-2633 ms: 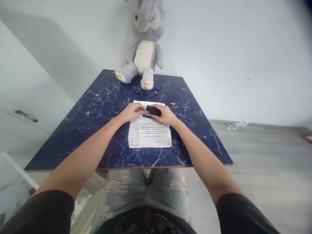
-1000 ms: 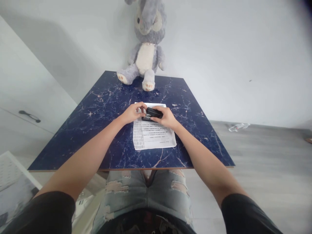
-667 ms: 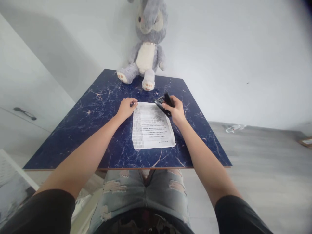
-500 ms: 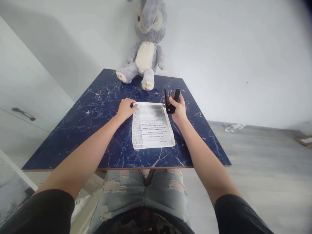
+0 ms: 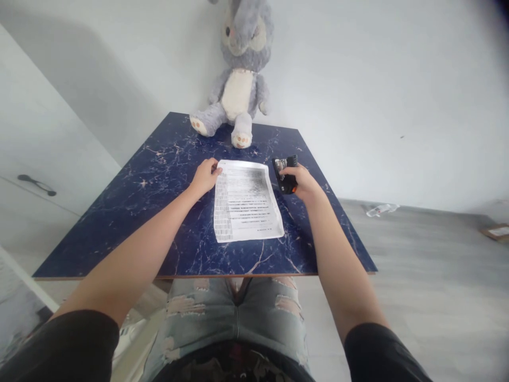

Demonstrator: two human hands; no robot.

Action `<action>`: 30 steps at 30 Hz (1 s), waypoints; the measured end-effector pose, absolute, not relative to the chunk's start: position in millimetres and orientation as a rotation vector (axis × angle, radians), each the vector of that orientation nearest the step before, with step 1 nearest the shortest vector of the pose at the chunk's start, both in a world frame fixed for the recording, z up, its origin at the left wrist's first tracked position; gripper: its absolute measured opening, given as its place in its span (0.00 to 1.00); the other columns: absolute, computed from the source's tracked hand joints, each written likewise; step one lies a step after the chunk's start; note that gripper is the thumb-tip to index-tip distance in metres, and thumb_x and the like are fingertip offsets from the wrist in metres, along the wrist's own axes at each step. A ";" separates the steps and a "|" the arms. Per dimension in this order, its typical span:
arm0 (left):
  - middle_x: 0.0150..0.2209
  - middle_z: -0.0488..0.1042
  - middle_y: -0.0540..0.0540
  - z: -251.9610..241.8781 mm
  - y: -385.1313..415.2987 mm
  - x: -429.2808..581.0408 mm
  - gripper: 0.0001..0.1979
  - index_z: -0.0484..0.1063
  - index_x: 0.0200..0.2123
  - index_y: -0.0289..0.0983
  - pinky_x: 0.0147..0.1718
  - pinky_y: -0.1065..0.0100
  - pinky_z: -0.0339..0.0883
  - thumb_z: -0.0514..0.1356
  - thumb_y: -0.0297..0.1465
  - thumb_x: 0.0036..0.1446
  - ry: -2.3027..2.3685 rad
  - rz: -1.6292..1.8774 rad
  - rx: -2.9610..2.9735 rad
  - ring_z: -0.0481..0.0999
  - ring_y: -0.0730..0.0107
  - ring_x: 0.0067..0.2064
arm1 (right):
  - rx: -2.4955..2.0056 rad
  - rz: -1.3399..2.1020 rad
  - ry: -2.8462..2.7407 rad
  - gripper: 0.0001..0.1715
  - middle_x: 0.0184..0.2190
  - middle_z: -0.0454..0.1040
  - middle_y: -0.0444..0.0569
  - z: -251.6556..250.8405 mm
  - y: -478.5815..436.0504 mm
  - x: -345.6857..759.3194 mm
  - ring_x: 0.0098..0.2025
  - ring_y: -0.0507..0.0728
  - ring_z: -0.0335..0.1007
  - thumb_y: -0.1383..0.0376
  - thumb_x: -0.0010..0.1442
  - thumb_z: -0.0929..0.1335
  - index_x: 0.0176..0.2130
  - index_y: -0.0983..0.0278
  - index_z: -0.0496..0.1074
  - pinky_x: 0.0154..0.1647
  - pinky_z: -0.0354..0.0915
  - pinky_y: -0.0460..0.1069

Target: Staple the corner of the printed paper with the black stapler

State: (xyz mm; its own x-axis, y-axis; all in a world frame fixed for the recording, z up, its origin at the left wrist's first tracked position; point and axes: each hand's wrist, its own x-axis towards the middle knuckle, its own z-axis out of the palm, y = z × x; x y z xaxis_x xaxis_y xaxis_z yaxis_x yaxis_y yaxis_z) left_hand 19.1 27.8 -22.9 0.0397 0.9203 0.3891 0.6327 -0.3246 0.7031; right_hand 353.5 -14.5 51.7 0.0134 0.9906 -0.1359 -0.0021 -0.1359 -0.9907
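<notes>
A printed sheet of paper point(image 5: 248, 204) lies on the dark blue marble-patterned table point(image 5: 167, 249), its lower edge facing me. My left hand point(image 5: 205, 176) is closed on the sheet's upper left corner, the thumb over the edge. Just right of the sheet, my right hand point(image 5: 303, 181) grips a black hole punch point(image 5: 287, 185) with metal parts and a small orange spot near the palm. The punch is held apart from the paper. My right palm hides part of it.
A grey plush toy point(image 5: 237, 95) sits at the table's far edge against the white wall point(image 5: 358, 95). On the left is a white cabinet with a dark handle point(image 5: 36, 184). A clear plastic item point(image 5: 382, 210) lies on the floor to the right.
My right hand has moved the hole punch away from the sheet's upper right corner, to the right and towards me, turning it. My left hand stays at the upper left corner.
</notes>
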 end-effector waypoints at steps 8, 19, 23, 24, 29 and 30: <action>0.38 0.80 0.44 -22.8 27.2 26.6 0.23 0.68 0.46 0.40 0.41 0.56 0.79 0.65 0.52 0.62 0.965 1.528 1.471 0.83 0.54 0.43 | -1.674 1.016 -1.602 0.19 0.27 0.75 0.48 53.4 -7.7 393.0 0.31 0.60 0.72 0.66 0.39 0.72 0.36 0.63 0.72 0.26 0.65 0.50; 0.36 0.80 0.45 -18.4 23.3 27.9 0.25 0.67 0.44 0.41 0.39 0.57 0.79 0.65 0.55 0.61 1.016 1.552 1.450 0.83 0.58 0.38 | -1.544 1.025 -2.209 0.27 0.42 0.80 0.51 62.0 -10.7 391.0 0.44 0.64 0.76 0.66 0.45 0.70 0.48 0.63 0.77 0.45 0.72 0.56; 0.38 0.80 0.43 -16.7 22.6 28.2 0.25 0.67 0.45 0.41 0.41 0.55 0.79 0.62 0.57 0.63 1.065 1.573 1.469 0.84 0.56 0.40 | -1.460 1.002 -2.372 0.27 0.47 0.80 0.51 66.2 -12.1 388.9 0.49 0.66 0.76 0.66 0.46 0.70 0.48 0.63 0.78 0.53 0.71 0.57; 0.38 0.80 0.43 -16.3 22.4 28.2 0.25 0.67 0.45 0.41 0.41 0.54 0.79 0.62 0.57 0.63 1.073 1.573 1.477 0.84 0.55 0.41 | -1.446 1.004 -2.385 0.27 0.48 0.80 0.51 67.3 -12.8 388.6 0.49 0.66 0.76 0.66 0.47 0.70 0.48 0.62 0.78 0.54 0.71 0.58; 0.40 0.81 0.42 -14.9 22.2 27.5 0.27 0.67 0.48 0.41 0.42 0.54 0.79 0.61 0.58 0.63 1.110 1.606 1.463 0.84 0.54 0.43 | -1.459 1.055 -2.420 0.26 0.47 0.81 0.51 77.7 -21.5 385.1 0.48 0.66 0.77 0.66 0.46 0.71 0.48 0.63 0.79 0.53 0.72 0.58; 0.40 0.81 0.42 -15.1 22.6 27.2 0.26 0.67 0.48 0.41 0.42 0.54 0.80 0.61 0.58 0.63 1.112 1.626 1.453 0.84 0.54 0.43 | -1.468 1.081 -2.442 0.26 0.46 0.81 0.51 80.3 -24.0 383.9 0.47 0.66 0.77 0.66 0.46 0.72 0.47 0.63 0.79 0.51 0.72 0.58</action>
